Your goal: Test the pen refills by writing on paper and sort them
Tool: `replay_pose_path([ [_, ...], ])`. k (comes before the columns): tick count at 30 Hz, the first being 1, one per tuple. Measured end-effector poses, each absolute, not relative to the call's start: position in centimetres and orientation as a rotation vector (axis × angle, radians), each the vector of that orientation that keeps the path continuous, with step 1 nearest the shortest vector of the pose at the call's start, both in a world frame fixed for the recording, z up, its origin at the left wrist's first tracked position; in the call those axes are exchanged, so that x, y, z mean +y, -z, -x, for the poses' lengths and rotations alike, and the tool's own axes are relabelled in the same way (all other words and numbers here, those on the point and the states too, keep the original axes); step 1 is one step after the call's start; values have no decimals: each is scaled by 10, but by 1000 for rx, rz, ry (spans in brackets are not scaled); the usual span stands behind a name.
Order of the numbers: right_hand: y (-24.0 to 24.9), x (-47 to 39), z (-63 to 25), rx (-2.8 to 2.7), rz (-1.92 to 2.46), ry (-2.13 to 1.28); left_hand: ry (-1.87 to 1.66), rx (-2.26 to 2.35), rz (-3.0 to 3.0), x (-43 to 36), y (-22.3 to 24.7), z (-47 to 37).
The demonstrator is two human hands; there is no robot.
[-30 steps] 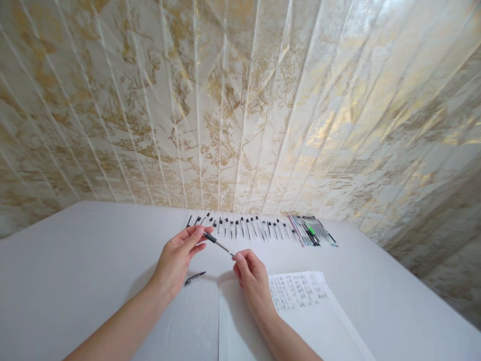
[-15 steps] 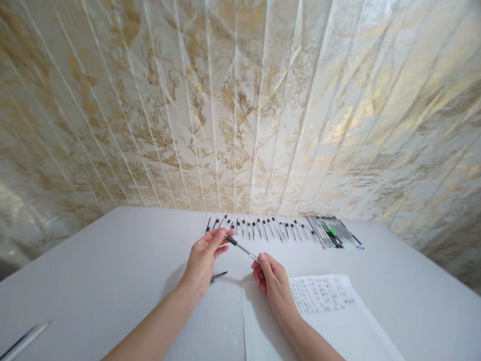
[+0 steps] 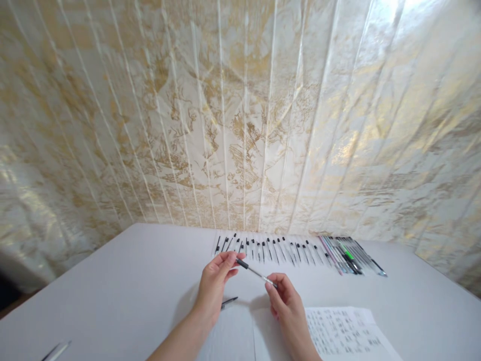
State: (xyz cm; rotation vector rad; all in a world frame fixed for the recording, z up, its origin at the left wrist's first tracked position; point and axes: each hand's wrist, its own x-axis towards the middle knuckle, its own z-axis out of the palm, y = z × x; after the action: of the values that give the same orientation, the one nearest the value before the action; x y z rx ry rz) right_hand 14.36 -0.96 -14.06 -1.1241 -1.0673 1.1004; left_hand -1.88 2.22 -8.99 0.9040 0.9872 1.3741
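Note:
Between my two hands a slim pen (image 3: 255, 271) with a dark grip and a clear barrel slants down to the right, above the table. My left hand (image 3: 216, 283) pinches its dark grip end. My right hand (image 3: 286, 303) pinches the other end between thumb and fingers. Below my left wrist lies a second pen (image 3: 229, 302), its dark tip pointing right and the rest hidden by the hand. Under my right hand is an open notebook (image 3: 240, 341), its right page covered with handwriting (image 3: 341, 326) in the upper part.
A row of black-capped pens and refills (image 3: 270, 248) lies along the table's back edge. Right of it sits a cluster of pens (image 3: 349, 255), one with a green part. Another pen (image 3: 58, 351) lies at the front left. A gold-patterned curtain (image 3: 240, 125) rises behind the white table (image 3: 124, 291).
The view has tilted up, so the table sits lower. My right hand has turned and shifted its hold on its end of the pen; my left hand keeps its pinch.

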Motion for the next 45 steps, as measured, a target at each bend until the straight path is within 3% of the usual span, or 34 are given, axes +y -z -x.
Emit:
replay_pose_path([
  [16,132,-13,-146,-1015,1148,-1120,-1386,1028,-950,20,89,17],
  [27,124,-11,-147,-670,839,-1270,-1246,1012,-1065,10,93,6],
  [38,127,-11,-148,-788,730,-1431,-1154,1002,-1200,2,95,-3],
  [45,124,-9,-150,-680,747,-1365,-1214,967,-1140,0,97,-6],
])
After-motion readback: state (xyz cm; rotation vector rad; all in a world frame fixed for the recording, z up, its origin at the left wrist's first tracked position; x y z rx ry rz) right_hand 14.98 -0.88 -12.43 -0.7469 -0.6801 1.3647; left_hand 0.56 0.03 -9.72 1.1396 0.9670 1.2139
